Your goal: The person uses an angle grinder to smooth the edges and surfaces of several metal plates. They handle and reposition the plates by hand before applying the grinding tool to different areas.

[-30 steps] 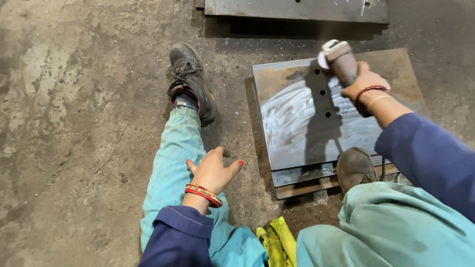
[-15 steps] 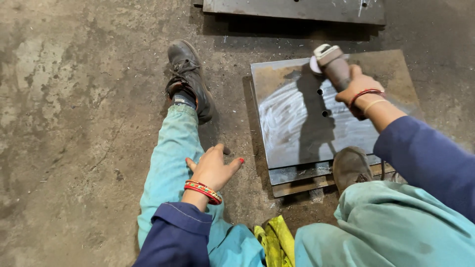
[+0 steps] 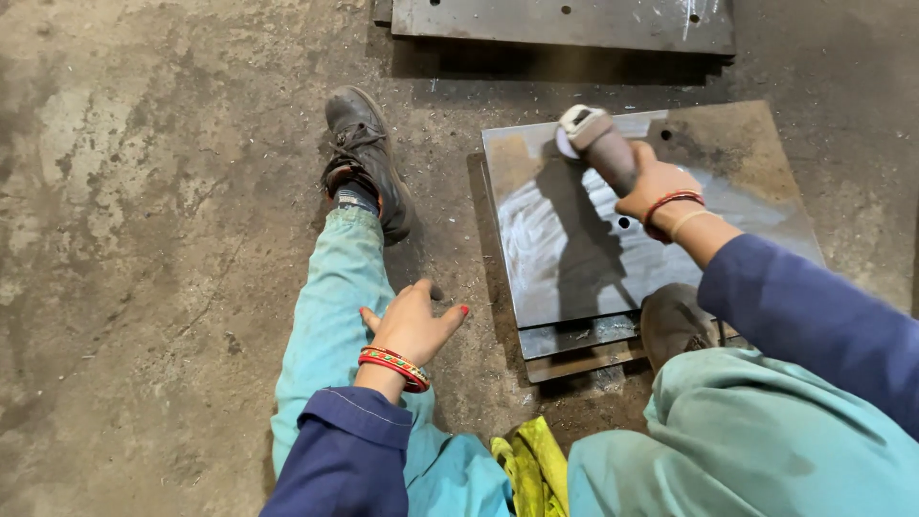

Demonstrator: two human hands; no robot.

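I sit on a concrete floor with my legs apart. My right hand [image 3: 654, 188] grips an angle grinder [image 3: 595, 142], its head resting on the far left part of a square steel plate [image 3: 747, 163]. The plate's left half is ground bright; its right side is rusty brown. It lies on a stack of other plates [image 3: 574, 337]. My left hand [image 3: 412, 321] rests flat on my left leg [image 3: 330, 316], fingers spread, holding nothing. Red bangles circle both wrists.
A long steel plate with holes [image 3: 565, 21] lies at the top edge. My left boot [image 3: 362, 153] points away on the floor; my right boot [image 3: 678, 321] sits against the stack's near edge. A yellow cloth [image 3: 531, 469] lies between my legs.
The grinder and my right hand have shifted left across the plate toward its far left corner. My left hand stays on my leg.
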